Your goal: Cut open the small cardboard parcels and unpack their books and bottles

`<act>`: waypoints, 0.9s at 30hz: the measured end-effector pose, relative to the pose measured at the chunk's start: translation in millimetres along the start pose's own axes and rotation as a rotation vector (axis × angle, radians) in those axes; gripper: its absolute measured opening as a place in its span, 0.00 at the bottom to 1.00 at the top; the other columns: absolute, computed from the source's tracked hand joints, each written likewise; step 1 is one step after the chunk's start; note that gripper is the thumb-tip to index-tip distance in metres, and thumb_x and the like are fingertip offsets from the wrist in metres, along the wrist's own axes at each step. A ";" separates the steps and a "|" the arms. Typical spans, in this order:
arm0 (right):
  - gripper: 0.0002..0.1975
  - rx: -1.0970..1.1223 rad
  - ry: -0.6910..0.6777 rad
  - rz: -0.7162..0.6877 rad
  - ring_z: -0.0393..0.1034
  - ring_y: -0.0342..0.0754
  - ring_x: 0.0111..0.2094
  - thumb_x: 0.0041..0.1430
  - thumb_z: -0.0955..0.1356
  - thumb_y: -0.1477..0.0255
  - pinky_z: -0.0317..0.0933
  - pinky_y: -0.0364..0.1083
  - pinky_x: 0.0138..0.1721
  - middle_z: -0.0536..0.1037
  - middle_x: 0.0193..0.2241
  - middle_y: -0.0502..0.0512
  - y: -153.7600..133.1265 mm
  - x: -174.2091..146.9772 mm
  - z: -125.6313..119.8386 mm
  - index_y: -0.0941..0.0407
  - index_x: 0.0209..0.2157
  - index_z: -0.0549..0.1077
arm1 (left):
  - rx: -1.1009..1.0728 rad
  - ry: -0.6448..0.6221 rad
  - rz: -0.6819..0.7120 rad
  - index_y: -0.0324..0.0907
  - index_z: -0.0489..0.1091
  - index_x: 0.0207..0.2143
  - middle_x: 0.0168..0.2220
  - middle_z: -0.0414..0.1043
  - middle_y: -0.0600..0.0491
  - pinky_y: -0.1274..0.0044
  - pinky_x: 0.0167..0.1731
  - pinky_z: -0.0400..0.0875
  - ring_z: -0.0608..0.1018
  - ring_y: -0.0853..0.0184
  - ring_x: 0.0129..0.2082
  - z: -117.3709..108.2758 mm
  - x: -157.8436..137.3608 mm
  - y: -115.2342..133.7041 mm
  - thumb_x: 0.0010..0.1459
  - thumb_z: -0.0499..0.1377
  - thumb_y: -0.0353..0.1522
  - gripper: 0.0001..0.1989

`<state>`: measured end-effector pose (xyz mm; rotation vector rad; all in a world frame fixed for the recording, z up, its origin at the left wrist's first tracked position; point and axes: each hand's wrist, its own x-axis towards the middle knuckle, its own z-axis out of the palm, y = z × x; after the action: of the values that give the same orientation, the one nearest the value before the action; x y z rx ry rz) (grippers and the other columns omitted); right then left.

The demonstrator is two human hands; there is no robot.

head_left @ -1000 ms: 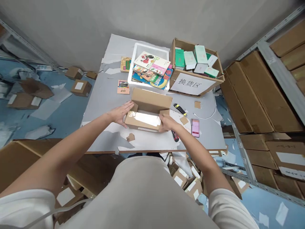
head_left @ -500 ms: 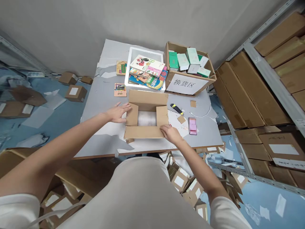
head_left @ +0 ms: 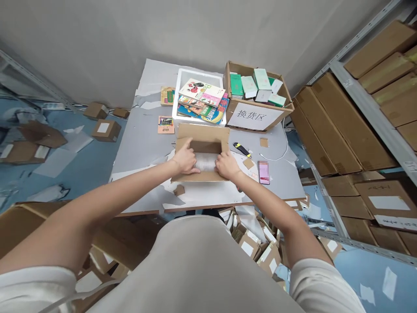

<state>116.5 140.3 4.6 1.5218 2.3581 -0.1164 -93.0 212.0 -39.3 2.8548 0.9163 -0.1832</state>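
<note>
An open cardboard box (head_left: 202, 131) stands in the middle of the table with its flaps folded outward at front and back. Inside lies something whitish that looks wrapped in clear plastic (head_left: 205, 161). My left hand (head_left: 186, 160) is bent over the box's left side, its thumb stretched toward the inside. Across from it, my right hand (head_left: 226, 165) has its fingers curled over the right side. Both hands hide the side flaps beneath them.
Behind the box stand a white foam tray (head_left: 179, 87) of books and a labelled carton (head_left: 256, 116) of green and white boxes. A yellow-black utility knife (head_left: 242, 150) and a phone (head_left: 263, 172) lie right. Shelves of cartons (head_left: 352, 126) flank the table.
My left hand has moved right, from beside the left flap onto the box's side. My right hand has shifted up from the front corner to the right side. The side flaps are now covered.
</note>
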 end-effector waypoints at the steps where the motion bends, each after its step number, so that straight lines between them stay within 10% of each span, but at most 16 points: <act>1: 0.17 -0.021 0.087 0.057 0.62 0.64 0.54 0.63 0.62 0.69 0.49 0.62 0.57 0.75 0.46 0.72 2.7 -12.3 1.3 0.64 0.46 0.76 | 0.018 0.045 -0.058 0.47 0.80 0.38 0.36 0.79 0.44 0.53 0.61 0.20 0.70 0.43 0.52 -1.8 -8.5 1.7 0.47 0.49 0.61 0.34; 8: 0.44 0.177 0.235 0.421 0.34 0.71 0.67 0.57 0.66 0.52 0.32 0.70 0.61 0.53 0.65 0.72 16.9 -63.6 52.2 0.65 0.66 0.52 | -0.042 0.158 -0.523 0.21 0.49 0.64 0.63 0.51 0.22 0.45 0.59 0.26 0.51 0.33 0.64 20.3 -65.3 9.0 0.35 0.52 0.67 0.68; 16: 0.45 0.772 0.148 0.356 0.55 0.57 0.64 0.60 0.63 0.57 0.53 0.59 0.59 0.53 0.66 0.70 27.6 -42.1 120.7 0.58 0.69 0.35 | -0.535 0.221 -0.648 0.33 0.27 0.67 0.66 0.48 0.29 0.55 0.60 0.53 0.63 0.45 0.62 80.1 -71.3 12.3 0.41 0.62 0.57 0.67; 23: 0.41 0.530 0.027 0.410 0.43 0.66 0.67 0.61 0.62 0.54 0.41 0.71 0.60 0.51 0.66 0.70 45.0 -49.5 85.8 0.59 0.68 0.45 | -0.362 0.289 -0.591 0.32 0.30 0.68 0.69 0.36 0.31 0.55 0.64 0.42 0.44 0.46 0.69 74.9 -72.7 10.7 0.39 0.62 0.58 0.68; 27: 0.25 0.111 0.170 0.249 0.45 0.67 0.66 0.65 0.60 0.70 0.41 0.70 0.60 0.55 0.64 0.74 36.5 -18.0 34.8 0.62 0.62 0.59 | -0.354 0.312 -0.550 0.34 0.33 0.68 0.68 0.40 0.34 0.55 0.64 0.43 0.47 0.46 0.68 73.9 -72.2 12.9 0.41 0.62 0.57 0.64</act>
<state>164.1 131.7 -18.5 1.9356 2.2964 -0.0610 -149.1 148.1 -99.4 2.2846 1.5962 0.3476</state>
